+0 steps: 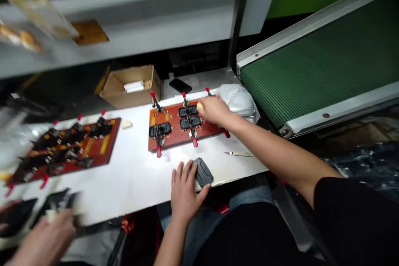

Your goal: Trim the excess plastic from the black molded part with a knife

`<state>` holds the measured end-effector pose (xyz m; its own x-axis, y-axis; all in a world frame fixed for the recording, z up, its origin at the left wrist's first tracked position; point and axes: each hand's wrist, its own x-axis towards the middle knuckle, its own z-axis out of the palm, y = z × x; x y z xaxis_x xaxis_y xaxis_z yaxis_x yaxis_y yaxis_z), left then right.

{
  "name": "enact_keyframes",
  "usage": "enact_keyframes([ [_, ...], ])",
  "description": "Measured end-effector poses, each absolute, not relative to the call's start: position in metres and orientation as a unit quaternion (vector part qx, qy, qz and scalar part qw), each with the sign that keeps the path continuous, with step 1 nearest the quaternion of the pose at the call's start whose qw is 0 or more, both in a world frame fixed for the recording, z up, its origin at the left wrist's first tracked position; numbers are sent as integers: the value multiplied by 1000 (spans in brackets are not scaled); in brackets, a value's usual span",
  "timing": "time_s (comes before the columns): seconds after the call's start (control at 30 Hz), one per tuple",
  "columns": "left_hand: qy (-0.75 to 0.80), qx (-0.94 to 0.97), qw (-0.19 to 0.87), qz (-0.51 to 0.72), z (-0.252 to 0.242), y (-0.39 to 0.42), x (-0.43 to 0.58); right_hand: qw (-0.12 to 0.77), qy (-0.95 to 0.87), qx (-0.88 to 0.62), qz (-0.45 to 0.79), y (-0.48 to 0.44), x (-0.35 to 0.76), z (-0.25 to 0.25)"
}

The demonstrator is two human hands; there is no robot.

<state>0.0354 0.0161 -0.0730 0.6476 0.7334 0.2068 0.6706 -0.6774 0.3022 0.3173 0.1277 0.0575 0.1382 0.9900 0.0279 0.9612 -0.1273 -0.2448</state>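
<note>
The left hand [184, 193] lies flat on the white table [134, 178], fingers spread a little, its thumb side touching a dark part [203, 171] that rests by the table's near edge. The hand covers the part's left end but does not close round it.

The right hand [214, 111] reaches forward with the arm stretched out, and rests on the right end of a red jig [174, 133], well ahead of the left hand. Its fingers are curled down onto the jig; the blur hides whether they grip anything. The jig carries several black parts [189, 117] clamped under red-handled clamps [194, 141], just left of the right hand.

A blade [240, 154] lies on the table under the right forearm, to the right of the dark part. A white bag [238, 99] sits just beyond the right hand, beside a green belt [321, 70].

Far left of both hands lies a second jig [67, 147], also loaded with black parts. A box [131, 85] stands behind the table, beyond the left hand. At the lower left, another person's hand [51, 232] is blurred near some dark items.
</note>
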Motion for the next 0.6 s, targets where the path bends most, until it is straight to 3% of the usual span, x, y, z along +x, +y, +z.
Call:
enact_keyframes([
  [0.13,392,903,85,155,-77,17,30,82,-650,-746,120,149,309,37],
  [0.3,379,909,76,155,-81,19,29,148,-660,-731,91,114,306,41],
  [0.43,367,912,104,151,-79,26,38,212,-711,-659,123,8,287,12],
  [0.5,357,914,140,135,-77,32,43,320,-750,-528,237,-62,280,-26],
  [0.53,354,913,157,126,-75,35,45,348,-724,-523,286,-96,280,-46],
  [0.6,355,907,192,119,-69,41,48,346,-592,-659,311,-154,292,-81],
])
